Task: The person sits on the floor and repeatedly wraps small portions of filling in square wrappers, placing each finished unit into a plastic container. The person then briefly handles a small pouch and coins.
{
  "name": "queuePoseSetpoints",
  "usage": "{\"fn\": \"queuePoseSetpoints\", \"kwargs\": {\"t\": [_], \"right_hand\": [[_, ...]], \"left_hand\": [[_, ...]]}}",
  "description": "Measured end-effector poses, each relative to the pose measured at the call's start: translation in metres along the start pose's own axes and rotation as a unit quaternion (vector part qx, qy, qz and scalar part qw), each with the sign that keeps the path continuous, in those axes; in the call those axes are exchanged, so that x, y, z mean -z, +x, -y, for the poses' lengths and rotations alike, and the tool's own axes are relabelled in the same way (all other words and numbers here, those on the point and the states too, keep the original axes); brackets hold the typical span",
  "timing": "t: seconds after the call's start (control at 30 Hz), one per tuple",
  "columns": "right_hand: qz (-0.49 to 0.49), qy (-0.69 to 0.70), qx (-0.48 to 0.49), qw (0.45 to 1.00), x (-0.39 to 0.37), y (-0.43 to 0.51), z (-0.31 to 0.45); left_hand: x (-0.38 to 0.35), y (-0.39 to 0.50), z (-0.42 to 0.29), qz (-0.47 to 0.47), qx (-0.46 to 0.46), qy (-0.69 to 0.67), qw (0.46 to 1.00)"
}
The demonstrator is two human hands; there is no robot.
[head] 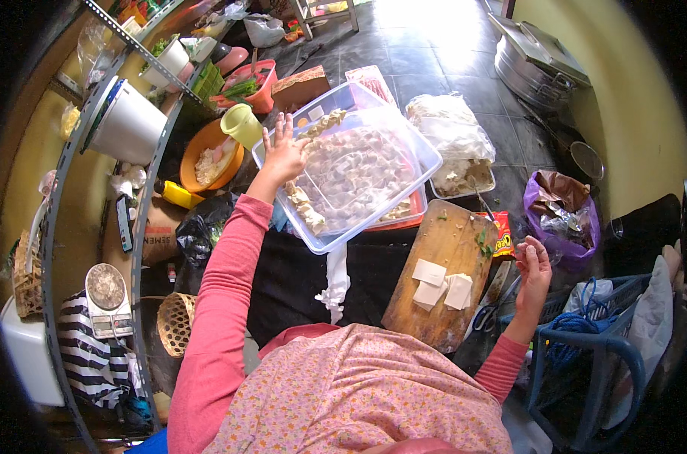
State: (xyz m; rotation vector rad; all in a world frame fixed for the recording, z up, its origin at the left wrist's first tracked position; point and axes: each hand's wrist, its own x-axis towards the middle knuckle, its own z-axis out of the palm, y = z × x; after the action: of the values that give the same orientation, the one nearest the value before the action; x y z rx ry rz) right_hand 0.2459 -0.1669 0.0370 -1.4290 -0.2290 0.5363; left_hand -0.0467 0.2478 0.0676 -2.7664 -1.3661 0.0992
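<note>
My left hand (281, 153) is spread over the left edge of a clear plastic container or lid (343, 238), its fingertips pointing away from me. Beneath and through the clear plastic, many pleated dumplings (355, 164) show; some at the left lie uncovered by glare. To the right, my right hand (532, 275) is raised with loosely curled fingers and no visible object in it. Between the hands lies a wooden cutting board (414, 238) bearing square dough wrappers (431, 272) in small stacks and a few green leaf scraps (483, 244).
A tray of pale filling (462, 177), partly under plastic, holds a utensil. Beside the board lie a knife (499, 278), scissors (482, 319) and a red snack packet (502, 232). A purple bag (587, 232) and blue basket (604, 340) stand right; a metal shelf (145, 238) stands left.
</note>
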Motion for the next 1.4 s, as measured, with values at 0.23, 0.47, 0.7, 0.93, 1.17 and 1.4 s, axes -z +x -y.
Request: {"fn": "queuePoseSetpoints", "kwargs": {"t": [0.23, 0.47, 0.7, 0.93, 1.17, 1.4], "right_hand": [[0.005, 0.029, 0.002, 1.0, 0.011, -0.001, -0.011], [0.004, 0.028, -0.006, 1.0, 0.017, -0.001, -0.02], [-0.015, -0.006, 0.007, 1.0, 0.022, 0.019, -0.036], [0.032, -0.275, 0.15, 0.949, -0.02, 0.096, -0.064], [0.105, -0.538, 0.156, 0.822, -0.073, 0.134, -0.07], [0.076, -0.655, 0.174, 0.732, -0.087, 0.15, -0.055]], "left_hand": [[0.001, 0.014, -0.011, -0.021, -0.021, 0.007, 1.0], [-0.003, 0.028, -0.026, -0.017, -0.034, 0.024, 0.999], [-0.005, 0.036, -0.037, -0.035, -0.053, 0.015, 0.998], [0.041, -0.019, -0.112, -0.175, -0.271, -0.126, 0.938], [-0.005, -0.126, -0.214, 0.098, -0.381, -0.267, 0.88], [-0.033, -0.134, -0.217, 0.091, -0.347, -0.295, 0.886]]}}
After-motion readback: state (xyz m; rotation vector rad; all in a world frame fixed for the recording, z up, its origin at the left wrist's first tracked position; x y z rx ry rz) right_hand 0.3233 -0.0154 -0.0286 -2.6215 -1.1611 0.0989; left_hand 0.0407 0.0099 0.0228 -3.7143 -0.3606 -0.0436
